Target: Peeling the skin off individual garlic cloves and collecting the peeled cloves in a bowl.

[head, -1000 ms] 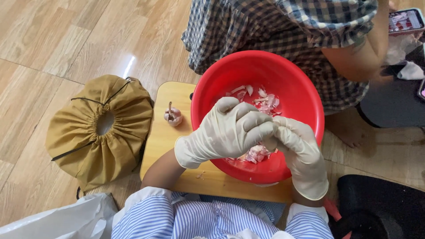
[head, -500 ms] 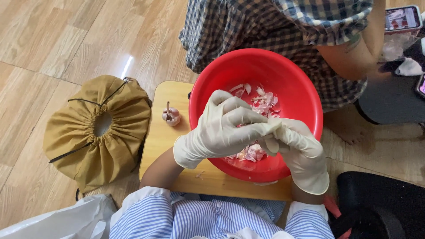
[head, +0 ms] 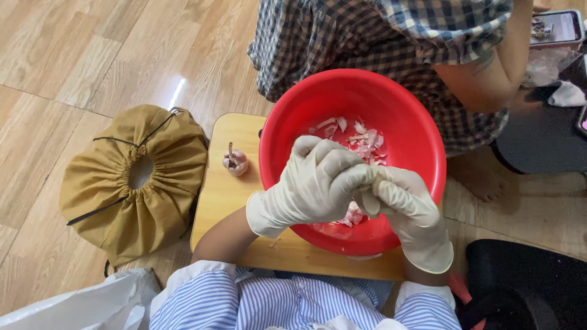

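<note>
Both my hands wear cream rubber gloves and meet over a red plastic bowl (head: 416,134). My left hand (head: 312,183) and my right hand (head: 403,211) press fingertips together on something small that the gloves hide. Pinkish-white garlic peels (head: 361,137) lie in the bowl. A whole garlic bulb (head: 235,162) sits on the small wooden board (head: 223,195) left of the bowl.
A tan drawstring cloth bag (head: 134,177) lies on the wooden floor at the left. Another person in a checked shirt (head: 367,36) sits across the bowl, a bare foot at the right. A white plastic bag (head: 79,305) is at bottom left, dark items at the right.
My hands stay joined over the bowl and have shifted only slightly. The view has drifted a little.
</note>
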